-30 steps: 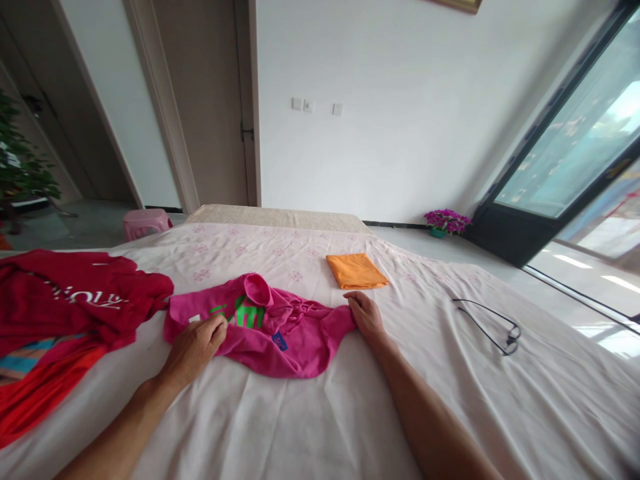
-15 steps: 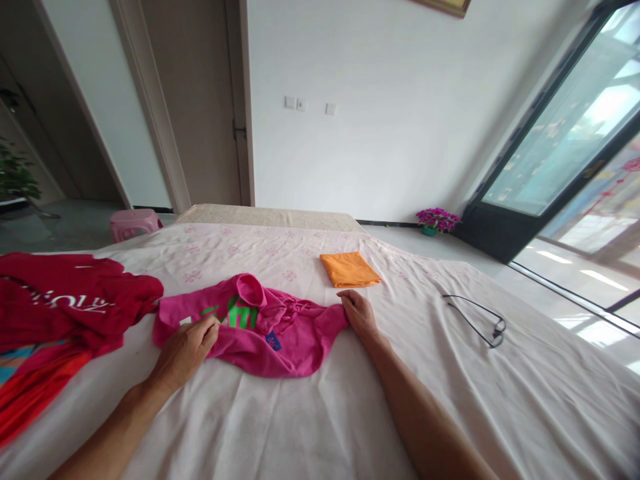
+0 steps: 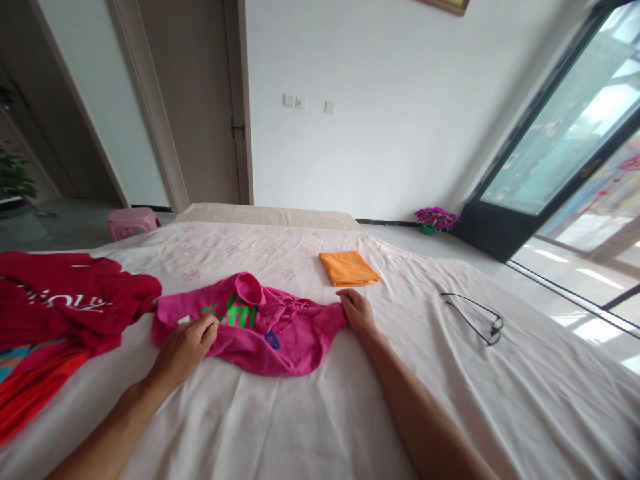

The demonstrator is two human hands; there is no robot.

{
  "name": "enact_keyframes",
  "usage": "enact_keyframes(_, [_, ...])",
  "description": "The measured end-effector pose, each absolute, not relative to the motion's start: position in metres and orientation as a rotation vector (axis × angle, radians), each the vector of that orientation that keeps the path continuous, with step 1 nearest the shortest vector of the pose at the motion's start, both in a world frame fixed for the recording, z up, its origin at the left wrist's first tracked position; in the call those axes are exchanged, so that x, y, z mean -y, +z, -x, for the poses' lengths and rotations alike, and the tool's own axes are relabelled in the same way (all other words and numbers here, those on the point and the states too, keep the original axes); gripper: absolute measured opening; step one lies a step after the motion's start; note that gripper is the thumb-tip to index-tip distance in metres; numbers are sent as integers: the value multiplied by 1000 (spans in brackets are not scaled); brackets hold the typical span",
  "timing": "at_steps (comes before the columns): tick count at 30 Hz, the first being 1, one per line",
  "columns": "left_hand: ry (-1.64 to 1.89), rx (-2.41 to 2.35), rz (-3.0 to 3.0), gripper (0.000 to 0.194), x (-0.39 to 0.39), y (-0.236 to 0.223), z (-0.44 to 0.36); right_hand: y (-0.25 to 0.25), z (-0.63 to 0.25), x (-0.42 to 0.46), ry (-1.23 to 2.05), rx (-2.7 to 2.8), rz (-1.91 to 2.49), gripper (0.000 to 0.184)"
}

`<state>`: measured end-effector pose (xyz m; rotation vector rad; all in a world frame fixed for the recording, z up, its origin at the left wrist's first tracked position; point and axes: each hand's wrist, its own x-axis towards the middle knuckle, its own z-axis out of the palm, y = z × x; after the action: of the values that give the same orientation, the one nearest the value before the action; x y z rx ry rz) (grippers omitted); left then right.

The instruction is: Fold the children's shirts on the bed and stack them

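A pink shirt (image 3: 300,340) with green lettering and a small blue patch lies crumpled on the pale bedsheet (image 3: 280,427). Its near left edge is pinched in my left hand (image 3: 190,343), the fingers closed on the cloth. At the opposite end, my right hand (image 3: 357,312) grips the shirt's right tip, which looks like a sleeve. The collar stands up a little near the shirt's far edge. Just beyond my right hand rests a folded orange cloth (image 3: 349,268).
Red clothes (image 3: 65,293) are heaped at the left, touching or close to the pink shirt. Black-framed glasses (image 3: 493,327) lie on the sheet at the right. Past the bed are a pink stool (image 3: 133,223), purple flowers (image 3: 435,219) in a pot and a glass door (image 3: 550,140).
Almost nothing differs. Both hands keep their hold on the pink shirt in the same places, and the view has shifted very slightly.
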<state>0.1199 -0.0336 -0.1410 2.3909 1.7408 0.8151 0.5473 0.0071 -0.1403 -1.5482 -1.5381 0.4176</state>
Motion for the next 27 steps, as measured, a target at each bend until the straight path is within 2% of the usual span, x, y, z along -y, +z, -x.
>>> enact_keyframes(27, [815,-1780,-2352,32,34,-139,-121,-138,-546,-7,394,1569,1582,30])
